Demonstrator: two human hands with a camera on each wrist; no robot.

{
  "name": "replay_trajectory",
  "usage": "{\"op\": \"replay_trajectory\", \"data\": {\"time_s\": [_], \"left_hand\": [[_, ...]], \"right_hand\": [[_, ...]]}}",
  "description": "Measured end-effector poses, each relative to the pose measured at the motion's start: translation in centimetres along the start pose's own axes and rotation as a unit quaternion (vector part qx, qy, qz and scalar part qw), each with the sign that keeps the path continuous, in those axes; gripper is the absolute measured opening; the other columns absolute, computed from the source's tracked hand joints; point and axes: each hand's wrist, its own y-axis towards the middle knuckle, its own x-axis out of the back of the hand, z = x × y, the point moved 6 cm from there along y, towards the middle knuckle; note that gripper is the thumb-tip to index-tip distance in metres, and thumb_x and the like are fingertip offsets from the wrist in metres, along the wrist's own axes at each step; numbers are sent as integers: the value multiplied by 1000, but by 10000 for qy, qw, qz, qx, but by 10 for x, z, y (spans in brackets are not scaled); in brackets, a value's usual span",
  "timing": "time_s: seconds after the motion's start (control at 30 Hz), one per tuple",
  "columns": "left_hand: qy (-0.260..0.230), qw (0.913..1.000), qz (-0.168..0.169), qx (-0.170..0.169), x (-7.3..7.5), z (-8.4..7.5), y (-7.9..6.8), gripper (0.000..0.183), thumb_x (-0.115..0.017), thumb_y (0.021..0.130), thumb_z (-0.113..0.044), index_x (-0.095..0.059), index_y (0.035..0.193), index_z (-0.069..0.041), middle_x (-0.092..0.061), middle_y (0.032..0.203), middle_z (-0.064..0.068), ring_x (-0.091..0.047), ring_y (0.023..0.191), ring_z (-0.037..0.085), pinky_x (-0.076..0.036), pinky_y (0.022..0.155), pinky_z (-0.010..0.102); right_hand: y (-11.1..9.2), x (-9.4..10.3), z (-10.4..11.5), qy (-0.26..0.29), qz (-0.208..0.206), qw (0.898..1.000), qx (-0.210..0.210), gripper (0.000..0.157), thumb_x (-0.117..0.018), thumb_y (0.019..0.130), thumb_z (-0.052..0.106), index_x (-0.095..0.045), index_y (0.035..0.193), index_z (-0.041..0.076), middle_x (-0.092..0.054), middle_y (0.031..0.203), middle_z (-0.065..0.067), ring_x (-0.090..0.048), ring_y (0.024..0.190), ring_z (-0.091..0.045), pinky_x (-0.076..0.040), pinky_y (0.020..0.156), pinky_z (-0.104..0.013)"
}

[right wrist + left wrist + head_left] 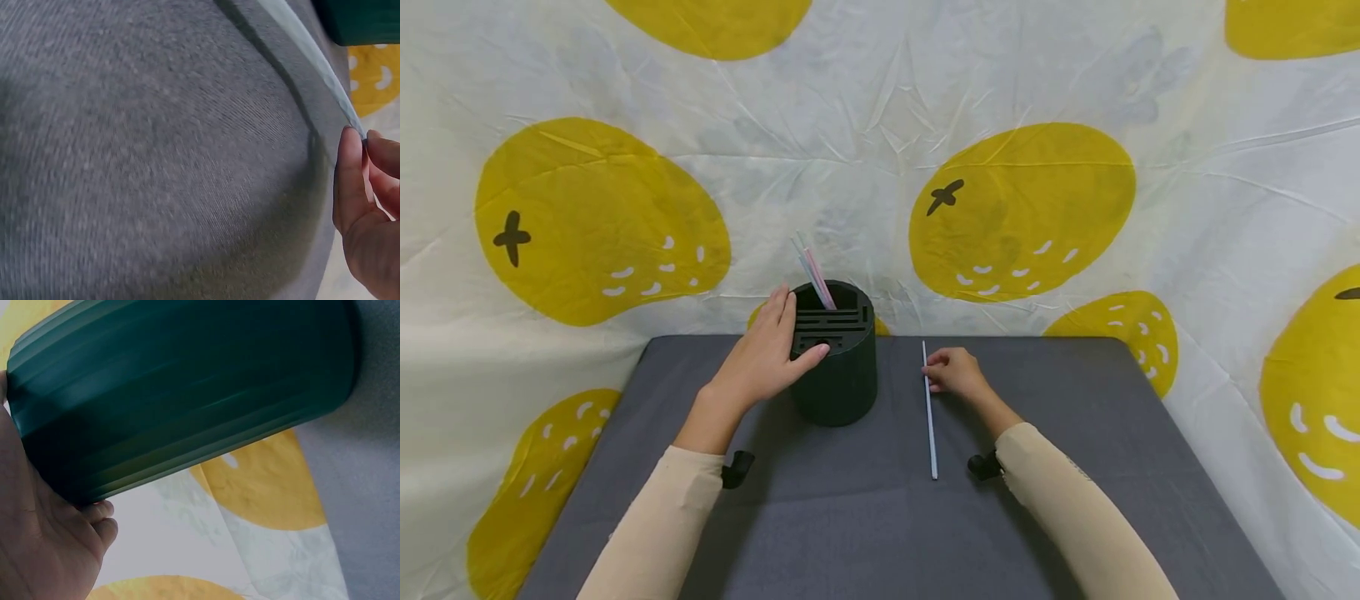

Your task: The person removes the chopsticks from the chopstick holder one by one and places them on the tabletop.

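Note:
A dark green round utensil holder (838, 387) with a slotted top stands upright on the table. My left hand (760, 354) rests against its left side and upper rim, fingers extended and thumb lying over the front edge. In the left wrist view, that hand (47, 531) touches the holder's upper end. Several pastel straws (815, 271) lean in the open back part of the holder. To the right, my right hand (958, 372) pinches a pale blue straw (931, 433) near its far end between thumb and fingers. The right wrist view shows this straw (312, 59) above its shadow.
A grey cloth (850, 525) covers the table. Behind it hangs a white curtain (820, 108) printed with large yellow fruit, close to the holder's back. Small black devices (737, 469) sit at both wrists.

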Motion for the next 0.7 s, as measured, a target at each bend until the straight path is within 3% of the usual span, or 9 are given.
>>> {"op": "replay_trajectory", "data": {"time_s": [0.4, 0.7], "left_hand": [[-9, 10000, -66, -2, 0, 1, -2, 108, -38, 98, -79, -2, 166, -3, 7, 174, 12, 3, 162, 30, -16, 128, 57], [-20, 10000, -59, -28, 0, 0, -2, 108, -38, 98, -78, -1, 166, -4, 9, 174, 11, 4, 162, 30, -16, 128, 58]], "right_hand": [[1, -9, -9, -190, -334, 9982, -451, 21, -79, 90, 4, -73, 109, -3, -76, 86, -14, -69, 61, -12, -61, 58, -29], [2, -11, -8, -431, -452, 9973, -375, 19, -80, 89, 5, -73, 106, -2, -75, 87, -15, -70, 63, -14, -62, 58, -30]]}}
